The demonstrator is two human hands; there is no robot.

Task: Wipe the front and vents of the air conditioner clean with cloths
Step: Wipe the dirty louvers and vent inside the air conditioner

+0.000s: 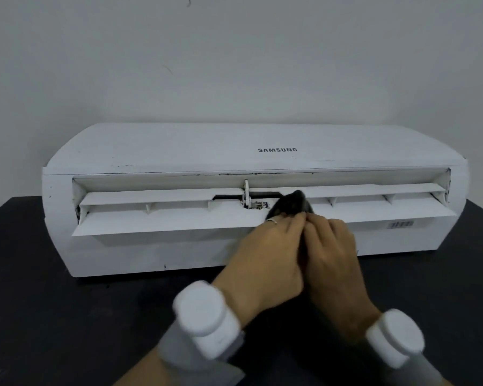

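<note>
1. The table [25, 274] is black and flat. The AC [151, 151] sits on it, with its back near the wall [234, 65].
2. The AC is a big white box of hard plastic. It looks heavy, so I think it will not slide when you rub it. You do not need to pick it up.
3. The flap [151, 221] hangs open along the front. It looks thin, so it may bend or snap. Wipe it softly, and hold it from below if it wobbles.
4. Dark specks [234, 173] sit on the line just above the vent.
5. Small parts [258, 204] show in a gap at the middle. They look easy to break, so go lightly there.
6. The left hand [265, 252] has a ring on it. Its fingers curl round the near end of the cloth.
7. The cloth [292, 203] is dark, soft and bunched up. Its tip pokes into the vent, just right of the middle. It looks light and floppy, so hold it in a tight bunch and push with the tip.
8. The right hand [332, 252] presses against the left one. Its bent fingers hold the cloth too.
9. A sticker [401, 224] sits below the flap on the right. Hard rubbing might peel it.
</note>
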